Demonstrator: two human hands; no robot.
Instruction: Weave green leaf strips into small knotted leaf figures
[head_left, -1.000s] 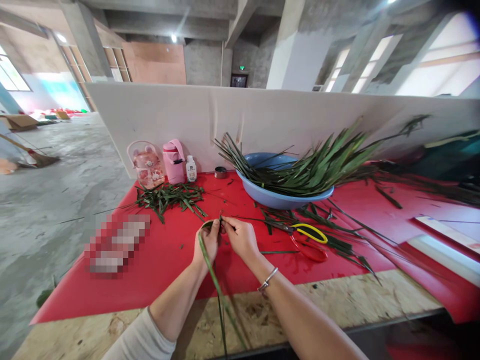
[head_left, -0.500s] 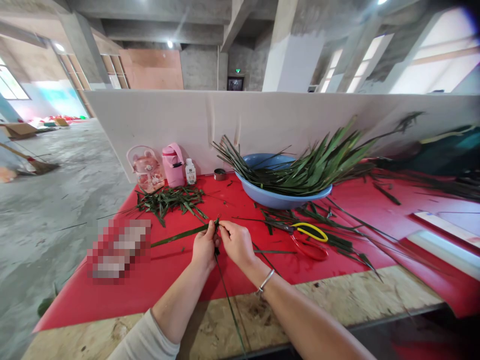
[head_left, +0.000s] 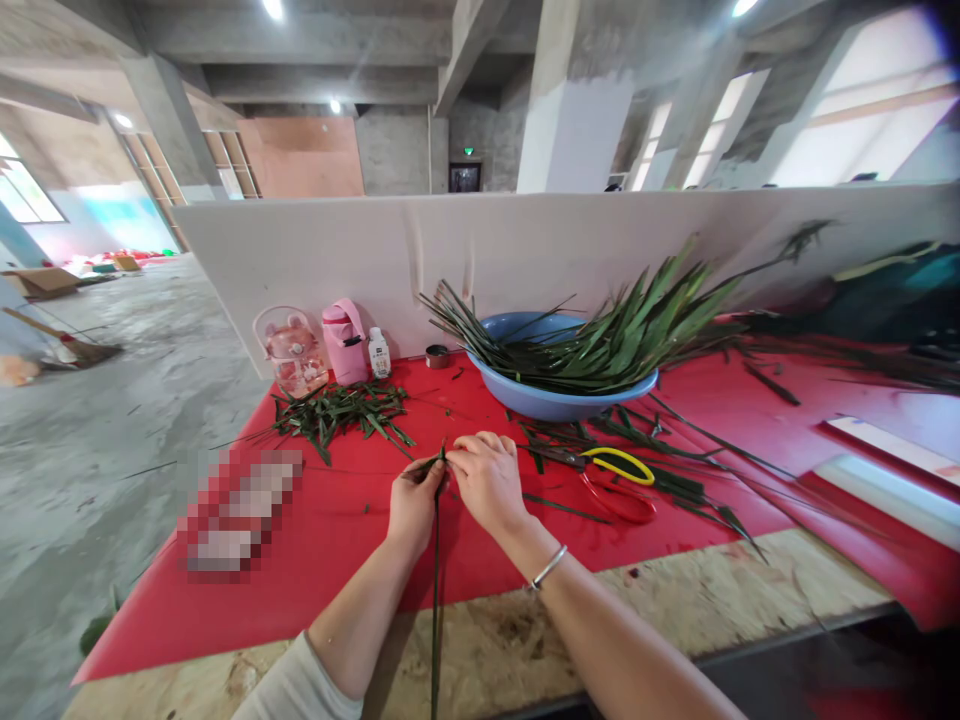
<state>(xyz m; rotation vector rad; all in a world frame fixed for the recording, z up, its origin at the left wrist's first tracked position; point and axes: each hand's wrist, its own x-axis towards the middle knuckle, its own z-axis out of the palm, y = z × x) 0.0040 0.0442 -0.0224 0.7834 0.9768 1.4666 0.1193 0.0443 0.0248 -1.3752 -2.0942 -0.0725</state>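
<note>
Above the red table covering, my left hand (head_left: 414, 502) pinches a green leaf strip (head_left: 436, 600), which hangs straight down past the table's front edge. My right hand (head_left: 489, 480) meets it at the top, thumb and index finger closed at a small folded bit of the leaf between both hands. The fold itself is mostly hidden by the fingers. To the right of my right hand lie scissors (head_left: 619, 465) with one yellow and one red handle, their blades among loose leaf strips.
A blue basin (head_left: 555, 404) full of long green leaves stands behind the scissors. Cut leaf pieces (head_left: 341, 412) are heaped at back left, before a pink clear bottle (head_left: 296, 357), a pink pouch (head_left: 345, 345) and a small white bottle (head_left: 379, 354). A white board (head_left: 337, 250) runs behind.
The strip that stuck out to the left of my left hand no longer does; a strip now hangs straight down. My right hand has turned, its outer fingers raised.
</note>
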